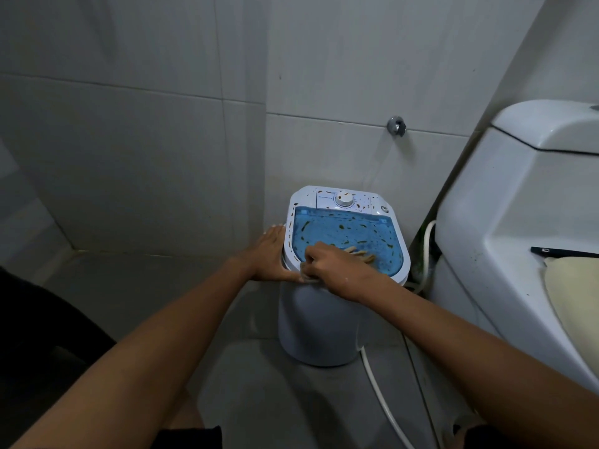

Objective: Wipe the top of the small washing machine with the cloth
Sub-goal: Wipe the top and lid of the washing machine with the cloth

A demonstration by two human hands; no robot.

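Observation:
The small washing machine [316, 322] is white with a blue see-through lid [343, 238] and a white dial [344, 201] at its back. Brown smears dot the lid and the white rim. My left hand [270, 252] lies flat against the machine's left rim, fingers straight. My right hand [327, 262] rests on the front part of the lid and grips a beige cloth [358, 253]. The cloth sticks out past the knuckles and below the fingers at the front rim; most of it is hidden under the hand.
A white toilet [505, 222] stands close on the right, with a dark flat object [564, 252] and a cream cushion-like thing [573, 286] on it. A white hose [381, 387] runs along the floor. Tiled walls close in behind; a chrome valve [396, 125] sticks out.

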